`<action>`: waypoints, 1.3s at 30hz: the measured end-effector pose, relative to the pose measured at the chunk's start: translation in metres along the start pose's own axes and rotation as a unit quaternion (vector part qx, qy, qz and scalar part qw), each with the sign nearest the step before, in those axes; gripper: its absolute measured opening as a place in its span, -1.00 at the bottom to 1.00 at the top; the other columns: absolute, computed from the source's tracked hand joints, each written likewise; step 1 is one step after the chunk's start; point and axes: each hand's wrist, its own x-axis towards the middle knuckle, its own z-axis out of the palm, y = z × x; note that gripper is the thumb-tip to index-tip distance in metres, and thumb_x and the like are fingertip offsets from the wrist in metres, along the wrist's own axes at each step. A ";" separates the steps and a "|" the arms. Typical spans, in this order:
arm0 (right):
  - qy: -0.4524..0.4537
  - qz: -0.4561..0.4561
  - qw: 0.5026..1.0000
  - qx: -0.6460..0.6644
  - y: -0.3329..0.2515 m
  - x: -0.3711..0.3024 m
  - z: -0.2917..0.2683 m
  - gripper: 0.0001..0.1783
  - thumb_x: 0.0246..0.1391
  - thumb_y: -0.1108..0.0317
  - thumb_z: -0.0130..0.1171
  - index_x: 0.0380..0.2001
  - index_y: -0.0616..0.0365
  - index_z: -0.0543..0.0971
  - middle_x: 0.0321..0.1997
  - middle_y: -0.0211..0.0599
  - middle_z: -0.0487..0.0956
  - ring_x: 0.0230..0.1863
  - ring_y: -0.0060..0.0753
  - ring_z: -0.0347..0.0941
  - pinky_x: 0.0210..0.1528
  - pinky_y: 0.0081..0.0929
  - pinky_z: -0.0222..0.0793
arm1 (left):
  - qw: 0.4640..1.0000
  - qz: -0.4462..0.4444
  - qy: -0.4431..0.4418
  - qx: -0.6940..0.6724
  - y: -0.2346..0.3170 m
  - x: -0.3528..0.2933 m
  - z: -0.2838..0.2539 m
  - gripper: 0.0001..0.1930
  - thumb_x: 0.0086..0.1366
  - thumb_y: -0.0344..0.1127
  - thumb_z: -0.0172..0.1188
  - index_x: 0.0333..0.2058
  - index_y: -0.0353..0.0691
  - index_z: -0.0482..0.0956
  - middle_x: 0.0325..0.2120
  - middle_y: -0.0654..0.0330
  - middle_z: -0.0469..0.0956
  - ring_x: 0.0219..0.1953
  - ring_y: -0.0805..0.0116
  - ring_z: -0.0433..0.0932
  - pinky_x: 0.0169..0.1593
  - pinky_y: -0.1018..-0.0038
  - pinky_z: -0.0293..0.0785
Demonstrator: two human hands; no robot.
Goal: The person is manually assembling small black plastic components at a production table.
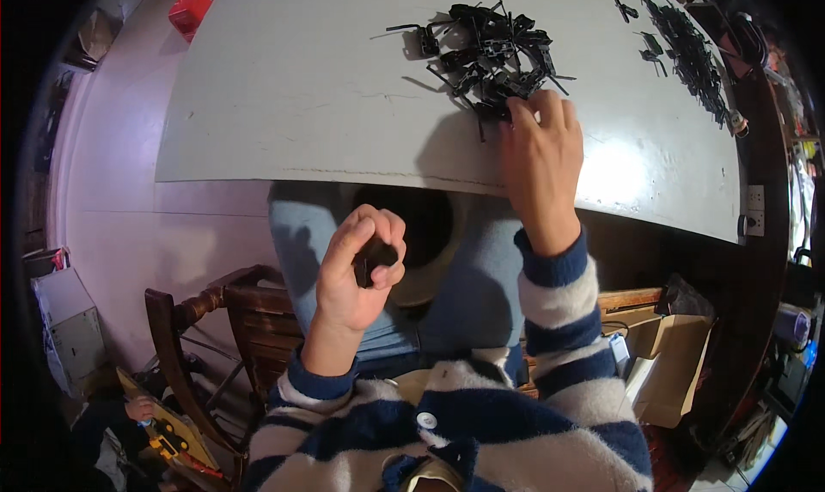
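Black plastic parts (497,52), thin-armed and tangled, lie piled on the pale desk (284,105), back from its near edge and around the middle of its width. One loose piece (427,40) sits at the pile's left fringe. My right hand (546,140) reaches over the near edge, fingers bent down at the side of the pile closest to me; their tips are partly hidden, so I cannot tell whether they pinch a part. My left hand (357,264) is raised short of the near edge, fingers curled round toward the thumb. Something dark shows within that curl, but I cannot tell whether I am holding it. Along the desk's right edge runs a second heap (698,62) of black parts, with a few strays on its inner side. Below the near edge, between my jeans-clad knees, is a dark round opening (427,221). A brown wooden chair (266,316) stands to my left.
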 end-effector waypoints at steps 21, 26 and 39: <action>-0.269 0.133 0.657 0.691 -0.015 -0.004 -0.035 -0.82 0.10 0.32 0.02 -0.37 0.23 0.48 -0.40 -0.36 0.47 -0.45 -0.62 0.37 -0.43 -0.68 0.32 | 0.835 0.285 0.039 0.469 0.010 0.008 0.020 -0.65 0.12 -0.29 0.19 -0.17 -0.33 0.36 -0.40 0.24 0.35 -0.49 0.56 0.27 -0.46 0.69 0.23; -0.298 0.175 0.601 0.721 -0.030 -0.024 -0.040 -0.84 0.07 0.32 0.08 -0.42 0.20 0.44 -0.40 -0.45 0.44 -0.47 -0.71 0.33 -0.43 -0.77 0.27 | 0.812 0.285 -0.047 0.507 0.016 0.013 0.013 -0.67 -0.03 -0.18 0.33 -0.42 -0.30 0.47 -0.44 0.23 0.40 -0.46 0.52 0.34 -0.35 0.64 0.25; -0.114 0.018 0.793 0.599 -0.044 -0.046 -0.038 -0.85 -0.11 0.46 0.17 -0.50 0.32 0.43 -0.48 -0.18 0.44 -0.37 -0.28 0.40 -0.30 -0.52 0.30 | 0.816 0.221 0.021 0.533 0.005 0.001 0.037 -0.83 0.05 -0.43 0.25 -0.42 -0.34 0.44 -0.46 0.24 0.50 -0.41 0.54 0.43 -0.29 0.64 0.34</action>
